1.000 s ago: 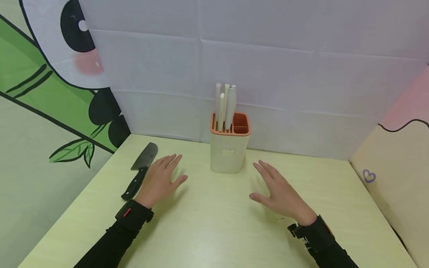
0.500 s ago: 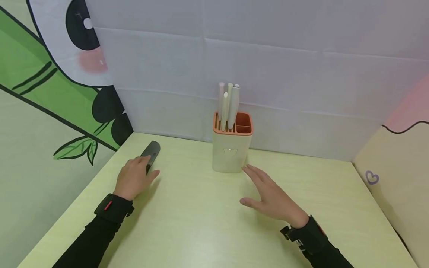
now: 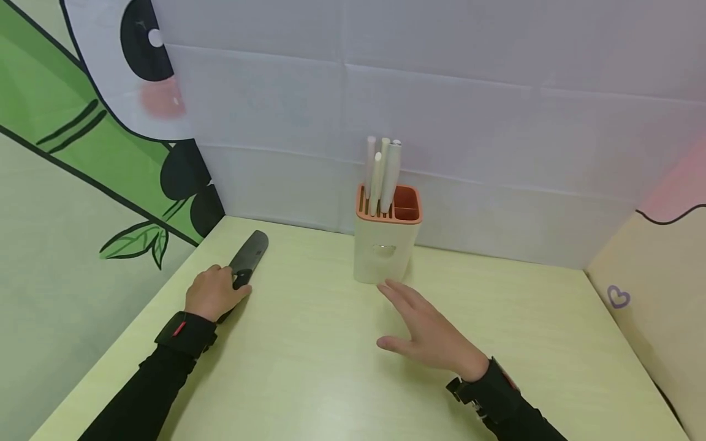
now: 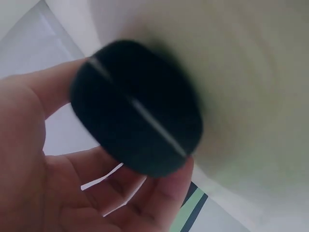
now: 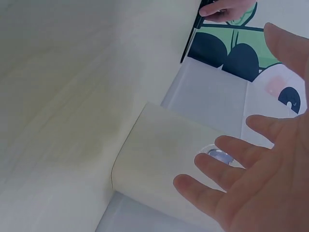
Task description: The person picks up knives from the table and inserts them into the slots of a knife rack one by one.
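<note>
On the left of the table lies a kitchen knife (image 3: 250, 250) with a broad dark blade pointing to the back. My left hand (image 3: 212, 293) grips its black handle, thumb on one side and fingers on the other. The left wrist view has the butt of the handle (image 4: 135, 108) close up between thumb and fingertips. My right hand (image 3: 432, 337) hovers with fingers extended and thumb spread, holding nothing. It is just in front of a cream knife block (image 3: 383, 254) with an orange top. In the right wrist view the block (image 5: 154, 150) stands beyond the fingers.
Several pale-handled knives (image 3: 380, 174) stand in the block's slots, to the left of its orange compartments (image 3: 407, 202). Behind the pale wooden table (image 3: 309, 343) hangs a white sheet (image 3: 276, 104). A wall with a green cartoon print (image 3: 127, 153) borders the left side.
My left hand has moved left from beside the knife and taken hold of its handle. My right hand has drifted left, towards the front of the knife block. The head view has shifted slightly.
</note>
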`<state>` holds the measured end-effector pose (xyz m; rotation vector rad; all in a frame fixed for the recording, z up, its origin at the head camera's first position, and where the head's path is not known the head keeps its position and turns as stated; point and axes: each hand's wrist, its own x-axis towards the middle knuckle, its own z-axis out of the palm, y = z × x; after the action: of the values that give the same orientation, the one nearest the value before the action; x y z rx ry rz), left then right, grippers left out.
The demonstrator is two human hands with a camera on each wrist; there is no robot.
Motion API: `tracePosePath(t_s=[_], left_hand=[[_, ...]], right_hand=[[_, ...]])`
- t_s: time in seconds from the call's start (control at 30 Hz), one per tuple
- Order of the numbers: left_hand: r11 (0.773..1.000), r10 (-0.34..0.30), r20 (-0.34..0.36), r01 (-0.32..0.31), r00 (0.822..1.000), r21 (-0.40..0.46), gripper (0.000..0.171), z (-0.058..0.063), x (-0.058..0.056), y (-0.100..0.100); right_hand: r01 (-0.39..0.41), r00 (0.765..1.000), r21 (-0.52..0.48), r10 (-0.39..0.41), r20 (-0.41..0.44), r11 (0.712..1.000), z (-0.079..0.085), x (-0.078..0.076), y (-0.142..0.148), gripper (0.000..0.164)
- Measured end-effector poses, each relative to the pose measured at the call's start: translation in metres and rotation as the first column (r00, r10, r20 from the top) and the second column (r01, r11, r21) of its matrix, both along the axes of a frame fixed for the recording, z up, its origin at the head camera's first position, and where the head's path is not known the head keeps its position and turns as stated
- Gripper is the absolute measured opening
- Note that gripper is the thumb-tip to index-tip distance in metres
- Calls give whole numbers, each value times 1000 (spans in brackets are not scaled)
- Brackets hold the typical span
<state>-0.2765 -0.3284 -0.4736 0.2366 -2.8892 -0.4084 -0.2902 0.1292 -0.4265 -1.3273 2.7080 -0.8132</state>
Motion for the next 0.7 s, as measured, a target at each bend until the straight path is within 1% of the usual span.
tracePosePath(t_s=[0.1,0.23,0.33,0.5,0.7], left_hand=[[1000,-1,28,1,1000,9,48,2,-1,-1],[999,1,63,-4,998,36,36,6,-2,-1],[999,2,62,-5,998,48,29,8,-1,-1],[998,-3,46,1,999,59,25,8,1,-3],[997,-26,52,22,998,76,24,8,5,-7]], right_hand=[[-17,1000,-3,17,0,1000,-2,2,-4,93],[-30,999,4,30,-21,1000,-4,4,-7,92],[-32,999,9,32,-35,999,-6,4,-8,92],[-29,999,10,29,-37,1000,-6,5,-7,92],[-7,1000,34,7,-2,999,-3,6,-2,92]])
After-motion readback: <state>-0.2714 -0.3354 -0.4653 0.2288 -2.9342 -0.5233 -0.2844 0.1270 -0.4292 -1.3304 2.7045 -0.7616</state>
